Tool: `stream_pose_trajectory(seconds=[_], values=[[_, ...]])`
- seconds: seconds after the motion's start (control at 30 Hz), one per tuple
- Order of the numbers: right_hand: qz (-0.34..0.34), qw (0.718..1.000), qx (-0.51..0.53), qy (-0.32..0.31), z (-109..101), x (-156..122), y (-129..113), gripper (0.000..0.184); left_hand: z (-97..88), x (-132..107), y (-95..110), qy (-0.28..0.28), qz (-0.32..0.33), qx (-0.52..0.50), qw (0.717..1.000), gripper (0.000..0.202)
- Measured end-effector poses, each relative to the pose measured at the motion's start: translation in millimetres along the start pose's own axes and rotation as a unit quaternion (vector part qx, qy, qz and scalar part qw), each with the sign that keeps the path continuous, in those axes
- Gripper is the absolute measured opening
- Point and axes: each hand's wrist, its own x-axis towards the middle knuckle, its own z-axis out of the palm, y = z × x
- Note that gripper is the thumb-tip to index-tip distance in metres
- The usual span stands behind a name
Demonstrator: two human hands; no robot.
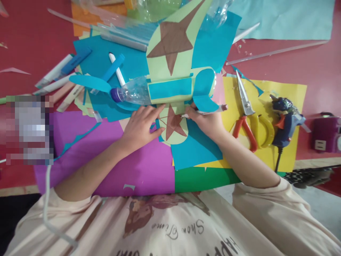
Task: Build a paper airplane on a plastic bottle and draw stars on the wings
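Observation:
A paper aeroplane built on a clear plastic bottle (133,93) lies across the table, with light green wings bearing brown stars (170,37), a blue band (170,89) and a blue propeller (92,83). My left hand (142,124) lies flat with fingers stretched out on the near wing's brown star (174,124). My right hand (206,119) is closed round a thin pen-like stick (213,110), its tip touching the near wing beside the star.
Scissors with red handles (246,117) and a blue glue gun (285,121) lie on a yellow sheet (293,96) to the right. Purple (133,167), blue and green sheets lie in front. Markers (58,76) lie at the left. A purple box (326,133) sits far right.

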Motion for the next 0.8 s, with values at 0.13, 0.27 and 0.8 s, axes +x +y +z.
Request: stream_pose_trajectory(seconds=[0.13, 0.27, 0.8], values=[[-0.005, 1.0, 0.029, -0.008, -1.5, 0.2, -1.9, 0.029, 1.0, -0.2, -0.9, 0.005, 0.003, 0.0, 1.0, 0.056], [0.004, 0.998, 0.06, 0.012, -2.6, -0.4, -2.5, 0.032, 1.1, -0.3, -0.9, 0.006, 0.002, -0.001, 1.0, 0.056], [0.007, 0.998, 0.06, 0.007, -2.9, -0.6, -2.5, 0.033, 0.7, -0.3, -0.6, 0.006, 0.007, 0.005, 1.0, 0.054]])
